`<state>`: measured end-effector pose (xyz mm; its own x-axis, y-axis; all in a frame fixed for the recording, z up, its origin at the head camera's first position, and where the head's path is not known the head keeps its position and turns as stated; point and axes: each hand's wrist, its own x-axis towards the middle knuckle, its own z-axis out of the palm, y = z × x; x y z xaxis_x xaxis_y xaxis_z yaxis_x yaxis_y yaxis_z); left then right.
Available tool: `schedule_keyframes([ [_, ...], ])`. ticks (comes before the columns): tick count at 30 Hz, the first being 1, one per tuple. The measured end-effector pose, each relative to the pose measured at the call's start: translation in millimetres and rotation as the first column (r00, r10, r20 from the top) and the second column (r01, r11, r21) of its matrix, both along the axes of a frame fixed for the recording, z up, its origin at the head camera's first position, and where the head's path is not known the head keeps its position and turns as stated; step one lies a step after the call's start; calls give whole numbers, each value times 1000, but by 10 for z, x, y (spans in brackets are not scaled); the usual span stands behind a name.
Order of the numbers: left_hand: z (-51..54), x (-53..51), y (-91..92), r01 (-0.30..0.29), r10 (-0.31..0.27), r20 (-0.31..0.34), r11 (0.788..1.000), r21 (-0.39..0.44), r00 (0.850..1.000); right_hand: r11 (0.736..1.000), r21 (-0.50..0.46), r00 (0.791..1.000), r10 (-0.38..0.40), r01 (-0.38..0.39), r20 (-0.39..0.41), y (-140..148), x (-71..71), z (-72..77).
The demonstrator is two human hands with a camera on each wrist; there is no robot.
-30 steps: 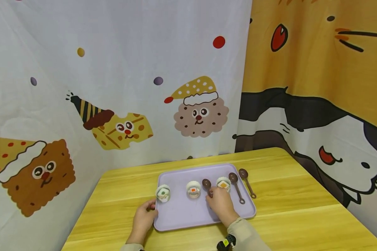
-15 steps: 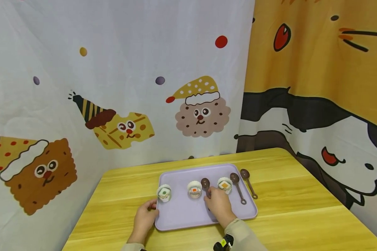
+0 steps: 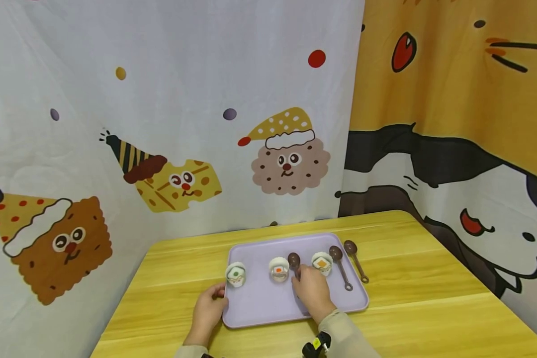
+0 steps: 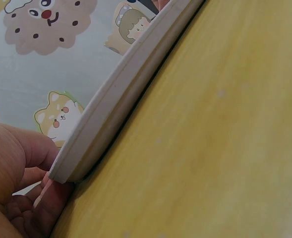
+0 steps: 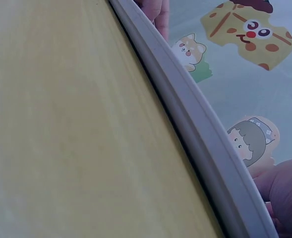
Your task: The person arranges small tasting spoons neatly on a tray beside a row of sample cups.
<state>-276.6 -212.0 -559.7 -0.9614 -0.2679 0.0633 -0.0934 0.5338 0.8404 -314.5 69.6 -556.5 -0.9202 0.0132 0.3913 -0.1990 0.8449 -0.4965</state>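
— Holding what in the right hand point(image 3: 314, 292)?
— Pinching, with narrowed fingers, a brown spoon point(image 3: 294, 259) over the tray point(image 3: 260, 307): bowl end far, handle near.
— And with the left hand point(image 3: 209, 308)?
— Gripping the tray's left rim, farther off.

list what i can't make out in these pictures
Handle of the spoon at the right hand: head view, mostly covered by that hand.
That hand's hold on it: head view, hidden by the hand's own back; right wrist view, by the tray.
Left white piece: head view, too small to identify.
Black wrist item: head view, cut by the bottom edge.
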Motion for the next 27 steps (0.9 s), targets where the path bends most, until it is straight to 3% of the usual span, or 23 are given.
schedule_keyframes([
  [15, 9, -7, -1, -1, 1, 1, 1000, 2, 1000, 1000, 6, 1000, -4, 3, 7, 0, -17, -15],
  [27, 19, -2, 5, 0, 0, 3, 1000, 8, 1000, 1000, 20, 1000, -15, 15, 7, -3, 23, 74],
])
